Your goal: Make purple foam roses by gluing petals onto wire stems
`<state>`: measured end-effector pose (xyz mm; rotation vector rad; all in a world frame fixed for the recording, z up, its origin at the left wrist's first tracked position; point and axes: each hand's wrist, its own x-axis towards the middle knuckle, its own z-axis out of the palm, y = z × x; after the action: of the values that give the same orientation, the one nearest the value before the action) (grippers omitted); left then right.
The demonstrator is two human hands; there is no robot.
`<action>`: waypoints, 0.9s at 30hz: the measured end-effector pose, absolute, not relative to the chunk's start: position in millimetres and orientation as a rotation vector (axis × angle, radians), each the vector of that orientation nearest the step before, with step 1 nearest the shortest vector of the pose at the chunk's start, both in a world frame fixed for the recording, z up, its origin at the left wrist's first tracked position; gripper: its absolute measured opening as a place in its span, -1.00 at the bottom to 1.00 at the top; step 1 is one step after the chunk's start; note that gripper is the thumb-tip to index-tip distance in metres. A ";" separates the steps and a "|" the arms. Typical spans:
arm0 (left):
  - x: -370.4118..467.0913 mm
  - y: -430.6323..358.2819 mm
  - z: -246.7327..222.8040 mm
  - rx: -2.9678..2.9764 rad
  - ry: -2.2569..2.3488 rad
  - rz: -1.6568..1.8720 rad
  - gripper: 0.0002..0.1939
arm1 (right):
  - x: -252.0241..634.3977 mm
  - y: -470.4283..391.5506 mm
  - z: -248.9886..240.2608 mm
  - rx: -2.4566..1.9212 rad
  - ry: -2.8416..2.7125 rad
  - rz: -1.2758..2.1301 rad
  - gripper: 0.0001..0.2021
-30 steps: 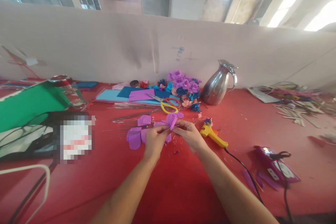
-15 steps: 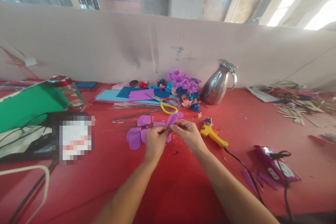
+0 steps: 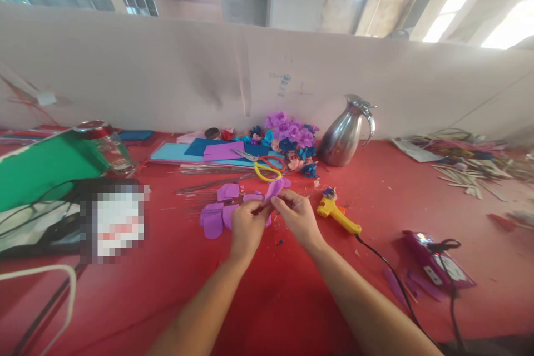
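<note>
My left hand [image 3: 249, 226] and my right hand [image 3: 297, 215] meet over the middle of the table, both pinching a small rolled purple paper petal [image 3: 273, 189]. Its lower end is hidden by my fingers. Beside and partly behind my left hand lie several cut purple petals [image 3: 213, 221] on the red tabletop. Just beyond the held petal rest scissors [image 3: 267, 169] with yellow and red handles, their blades over coloured sheets. To the right of my right hand lies a yellow glue gun [image 3: 340, 216] with a dark clump at its tip.
Paper flowers [image 3: 293, 133] are heaped at the back, next to a steel jug [image 3: 347, 132]. Thin wires [image 3: 208, 181] lie left of centre. A purple power strip [image 3: 438, 261] with black cords sits at right. A red-lidded glass jar [image 3: 110, 147] stands at left.
Both hands stay in nearly the same place, still pinching the purple petal. My right fingers have shifted slightly along it. The camera view has moved a little.
</note>
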<state>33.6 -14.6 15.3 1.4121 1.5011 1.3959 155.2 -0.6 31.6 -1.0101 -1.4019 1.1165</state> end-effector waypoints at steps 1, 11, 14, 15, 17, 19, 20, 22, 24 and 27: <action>33.7 -14.3 15.1 1.390 1.489 1.389 -0.72 | 155.6 -0.8 32.4 -1.010 -1.394 1.141 -0.78; 33.3 -14.3 14.1 1.262 1.440 1.362 -0.70 | 158.0 0.5 34.0 -0.973 -1.303 1.248 -0.84; 33.4 -13.5 10.8 1.297 1.434 1.373 -0.74 | 158.7 1.8 33.1 -1.008 -1.299 1.222 -0.82; 33.6 -13.2 10.3 1.300 1.436 1.374 -0.75 | 159.1 2.0 33.4 -1.015 -1.302 1.211 -0.82; 33.8 -13.1 11.9 1.288 1.433 1.360 -0.77 | 160.1 2.2 34.7 -1.028 -1.306 1.199 -0.82; 33.4 -13.3 16.9 1.252 1.377 1.322 -0.79 | 161.4 2.4 37.0 -1.040 -1.284 1.214 -0.82; 32.8 -13.3 20.3 1.220 1.319 1.295 -0.79 | 162.2 2.5 38.4 -1.045 -1.267 1.228 -0.82; 30.9 -12.9 26.9 1.118 1.178 1.248 -0.76 | 163.7 2.9 41.1 -1.053 -1.239 1.244 -0.84; 28.6 -11.7 31.3 0.968 1.097 1.242 -0.76 | 164.8 3.2 43.2 -1.064 -1.235 1.246 -0.85; 25.9 -9.1 31.9 0.791 1.078 1.244 -0.79 | 164.9 3.2 43.9 -1.067 -1.252 1.277 -0.86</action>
<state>25.9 -9.1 31.9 0.7915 1.0780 1.2444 164.9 3.2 43.9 -1.0666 -1.2524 1.2766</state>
